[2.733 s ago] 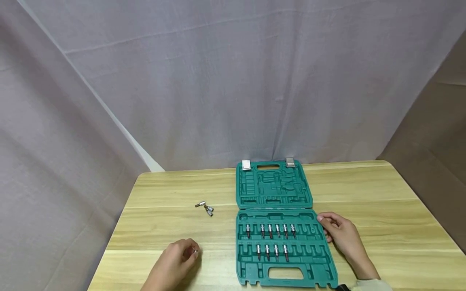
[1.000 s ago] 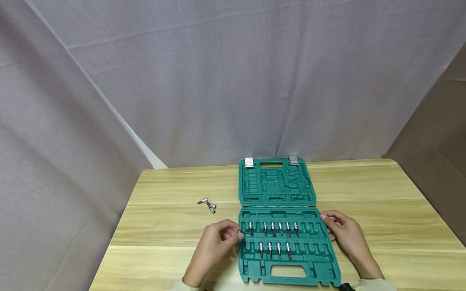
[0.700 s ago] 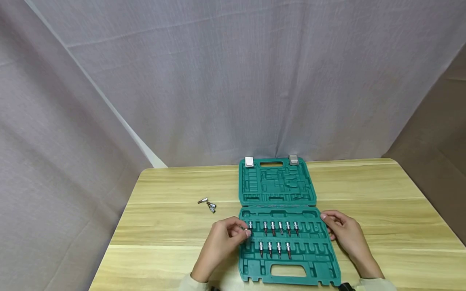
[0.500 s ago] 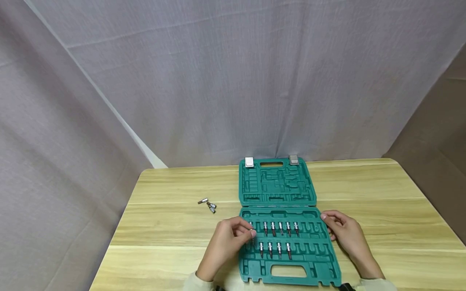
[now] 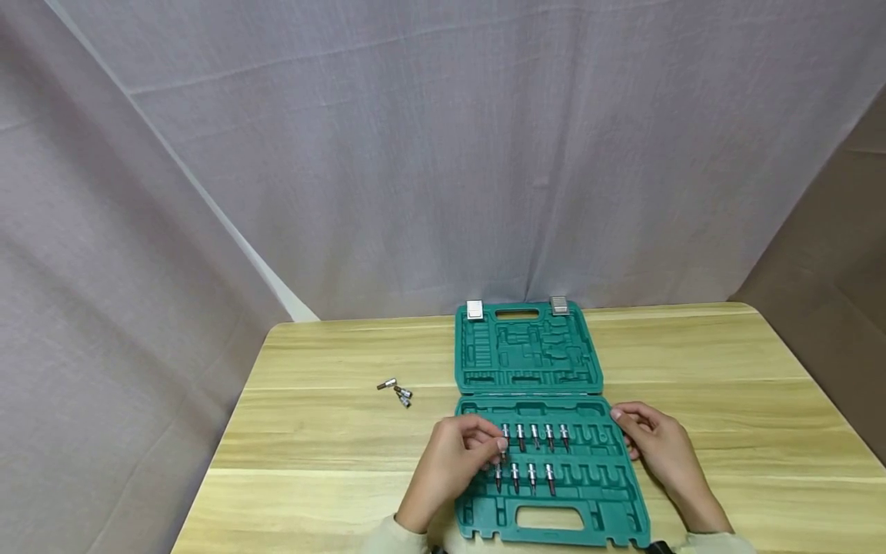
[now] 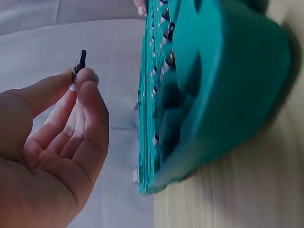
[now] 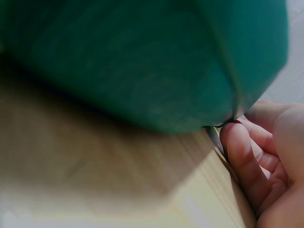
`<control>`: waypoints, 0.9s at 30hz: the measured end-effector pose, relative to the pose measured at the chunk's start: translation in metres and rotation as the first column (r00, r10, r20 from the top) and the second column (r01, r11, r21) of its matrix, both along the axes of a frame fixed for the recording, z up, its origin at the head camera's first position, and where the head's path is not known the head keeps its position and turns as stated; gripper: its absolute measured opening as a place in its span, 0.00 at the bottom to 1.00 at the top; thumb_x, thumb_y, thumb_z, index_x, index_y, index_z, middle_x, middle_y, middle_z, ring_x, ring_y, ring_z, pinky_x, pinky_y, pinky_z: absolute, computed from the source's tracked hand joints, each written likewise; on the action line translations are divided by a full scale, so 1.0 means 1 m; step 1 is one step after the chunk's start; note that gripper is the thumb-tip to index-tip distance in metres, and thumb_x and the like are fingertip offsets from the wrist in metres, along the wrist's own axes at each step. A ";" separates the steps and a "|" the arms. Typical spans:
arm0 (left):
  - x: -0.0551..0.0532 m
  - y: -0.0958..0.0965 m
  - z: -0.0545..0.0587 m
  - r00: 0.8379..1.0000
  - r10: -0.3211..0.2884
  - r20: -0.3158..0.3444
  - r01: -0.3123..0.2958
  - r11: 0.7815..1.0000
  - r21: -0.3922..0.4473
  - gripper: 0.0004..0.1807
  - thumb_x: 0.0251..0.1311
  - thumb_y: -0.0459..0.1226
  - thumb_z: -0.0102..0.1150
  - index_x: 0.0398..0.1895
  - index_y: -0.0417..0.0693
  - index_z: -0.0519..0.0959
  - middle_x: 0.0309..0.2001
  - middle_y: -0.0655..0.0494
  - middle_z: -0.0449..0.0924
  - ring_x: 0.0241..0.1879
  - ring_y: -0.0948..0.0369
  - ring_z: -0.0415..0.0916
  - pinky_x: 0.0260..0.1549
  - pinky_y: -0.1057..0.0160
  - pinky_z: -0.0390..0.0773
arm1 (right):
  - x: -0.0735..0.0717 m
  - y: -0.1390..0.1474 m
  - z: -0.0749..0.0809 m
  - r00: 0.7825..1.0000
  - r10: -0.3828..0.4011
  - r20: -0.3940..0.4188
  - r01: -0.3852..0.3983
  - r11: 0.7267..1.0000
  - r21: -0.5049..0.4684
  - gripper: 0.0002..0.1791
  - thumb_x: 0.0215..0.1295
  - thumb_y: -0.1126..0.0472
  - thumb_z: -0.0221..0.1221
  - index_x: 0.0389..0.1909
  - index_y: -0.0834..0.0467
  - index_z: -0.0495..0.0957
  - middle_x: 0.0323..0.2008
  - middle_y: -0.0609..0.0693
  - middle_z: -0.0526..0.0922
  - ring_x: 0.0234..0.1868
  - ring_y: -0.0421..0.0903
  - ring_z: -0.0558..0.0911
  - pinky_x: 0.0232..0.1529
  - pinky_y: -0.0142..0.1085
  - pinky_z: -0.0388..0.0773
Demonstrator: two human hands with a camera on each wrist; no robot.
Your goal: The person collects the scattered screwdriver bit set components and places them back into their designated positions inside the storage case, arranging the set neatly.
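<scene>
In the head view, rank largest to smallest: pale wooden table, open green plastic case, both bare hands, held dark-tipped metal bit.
Pale wooden table
Open green plastic case
Left hand and right hand: too alike to rank
Held dark-tipped metal bit, partly covered

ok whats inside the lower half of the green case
Two rows of metal bits: the head view shows five above, four below. The left hand, pinching another bit, hides the upper row's left end there, though the left wrist view reveals one bit.
</scene>
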State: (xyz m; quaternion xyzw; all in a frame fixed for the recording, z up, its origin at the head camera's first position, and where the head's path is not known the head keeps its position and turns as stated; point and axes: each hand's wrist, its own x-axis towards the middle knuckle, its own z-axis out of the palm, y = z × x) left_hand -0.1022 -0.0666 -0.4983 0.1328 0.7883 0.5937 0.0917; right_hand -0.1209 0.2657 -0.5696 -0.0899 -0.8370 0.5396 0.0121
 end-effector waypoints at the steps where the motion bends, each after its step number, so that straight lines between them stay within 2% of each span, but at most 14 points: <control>1: 0.000 0.002 0.000 1.000 -0.002 0.014 0.002 1.000 0.011 0.03 0.67 0.32 0.70 0.39 0.39 0.88 0.28 0.59 0.87 0.28 0.57 0.87 0.28 0.62 0.86 | 0.000 0.000 0.000 1.000 0.001 0.002 -0.001 1.000 -0.001 0.26 0.80 0.49 0.59 0.60 0.69 0.80 0.30 0.51 0.82 0.25 0.39 0.79 0.26 0.35 0.83; 5: 0.000 0.010 -0.001 0.999 -0.015 0.050 0.013 0.999 0.041 0.04 0.68 0.29 0.67 0.42 0.36 0.87 0.28 0.59 0.86 0.29 0.54 0.87 0.28 0.59 0.87 | 0.001 0.000 0.000 1.000 0.008 0.011 -0.007 1.000 -0.004 0.26 0.80 0.48 0.58 0.61 0.69 0.79 0.30 0.51 0.82 0.25 0.40 0.79 0.26 0.35 0.83; 11: 0.000 0.021 -0.005 0.997 -0.032 0.072 0.026 0.996 0.081 0.06 0.70 0.29 0.63 0.45 0.35 0.84 0.30 0.58 0.86 0.27 0.62 0.84 0.25 0.69 0.81 | 0.001 0.000 0.001 1.000 0.007 0.013 -0.007 1.000 -0.010 0.26 0.80 0.49 0.58 0.61 0.69 0.79 0.30 0.51 0.82 0.26 0.39 0.79 0.27 0.35 0.84; 14: 0.000 0.025 -0.006 0.996 -0.030 0.088 0.022 0.995 0.097 0.06 0.70 0.28 0.62 0.46 0.35 0.84 0.31 0.56 0.86 0.27 0.62 0.84 0.24 0.71 0.79 | 0.001 0.000 0.001 1.000 0.010 0.011 -0.010 1.000 -0.011 0.27 0.81 0.49 0.58 0.61 0.69 0.79 0.31 0.51 0.82 0.26 0.39 0.80 0.27 0.36 0.84; 17: -0.001 0.030 -0.007 0.995 -0.030 0.094 0.021 0.995 0.095 0.08 0.68 0.26 0.61 0.47 0.35 0.84 0.31 0.56 0.86 0.29 0.60 0.84 0.24 0.71 0.77 | 0.001 0.001 0.001 1.000 0.010 0.011 -0.010 1.000 -0.008 0.26 0.81 0.49 0.58 0.61 0.69 0.79 0.31 0.51 0.83 0.27 0.39 0.80 0.27 0.36 0.84; 23: -0.001 0.041 -0.006 0.995 -0.039 0.088 0.032 0.997 0.076 0.09 0.65 0.27 0.64 0.47 0.37 0.86 0.32 0.61 0.84 0.26 0.69 0.79 0.24 0.71 0.77 | 0.001 0.001 0.002 1.000 0.016 0.012 -0.016 1.000 -0.004 0.27 0.81 0.48 0.58 0.61 0.69 0.79 0.31 0.52 0.82 0.26 0.40 0.80 0.27 0.35 0.84; 27: -0.001 0.048 -0.007 0.991 -0.044 0.125 0.036 0.997 0.072 0.09 0.67 0.28 0.64 0.48 0.39 0.87 0.32 0.61 0.86 0.27 0.67 0.81 0.25 0.70 0.77 | 0.002 0.001 0.002 1.000 0.019 0.024 -0.019 1.000 -0.006 0.28 0.80 0.47 0.58 0.62 0.68 0.78 0.31 0.52 0.82 0.26 0.40 0.80 0.27 0.36 0.84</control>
